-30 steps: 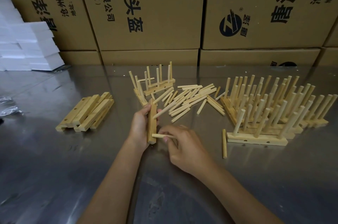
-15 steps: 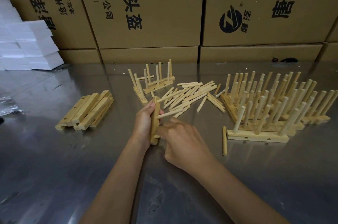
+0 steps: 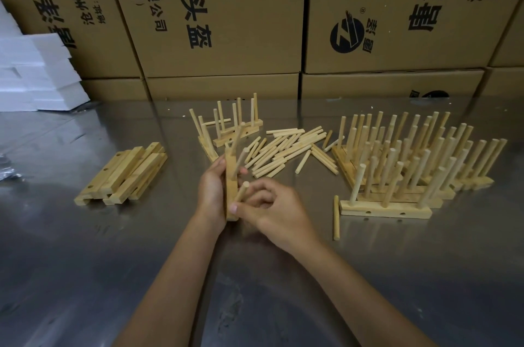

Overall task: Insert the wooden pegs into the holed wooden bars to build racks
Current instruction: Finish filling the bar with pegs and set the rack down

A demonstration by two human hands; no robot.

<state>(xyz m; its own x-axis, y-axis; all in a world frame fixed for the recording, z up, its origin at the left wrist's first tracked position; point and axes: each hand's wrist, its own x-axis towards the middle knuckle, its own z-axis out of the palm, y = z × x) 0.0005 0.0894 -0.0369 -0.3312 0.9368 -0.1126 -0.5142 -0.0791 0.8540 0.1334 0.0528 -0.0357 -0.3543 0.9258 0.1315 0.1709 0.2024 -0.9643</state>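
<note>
Head view, what we hold: our left hand [image 3: 211, 193] grips a holed wooden bar [image 3: 231, 190], fingers curled round it, standing it nearly upright with its lower end at the bench [image 3: 85, 275]; it is near the middle of the bench.
Head view, pegs in the bar: two pegs already stick out of the held bar's upper part, slanting up and away from us.
Head view, right hand: our right hand [image 3: 272, 207] pinches a wooden peg [image 3: 242, 190] between thumb and fingers, the peg's lower end against the bar's face near the bar's lower half; we cannot tell how far it sits in a hole.
Head view, loose pegs: a pile of loose pegs [image 3: 286, 151] lies just beyond our hands, toward the back edge of the bench.
Head view, single peg: one stray peg [image 3: 336, 217] lies alone, just beside the nearest finished rack, on its left.
Head view, finished racks: a crowd of finished racks [image 3: 411, 159] stands toward the right edge, pegs upright, bars packed close together.
Head view, part-built racks: a few racks with pegs [image 3: 226, 125] stand behind the held bar, nearer the back edge.
Head view, spare bars: a stack of empty holed bars [image 3: 122, 173] lies toward the left edge, well apart from our hands.
Head view, background: cardboard boxes [image 3: 221, 20] stand stacked along the back edge; white foam blocks [image 3: 34, 74] are piled at the back left corner.
</note>
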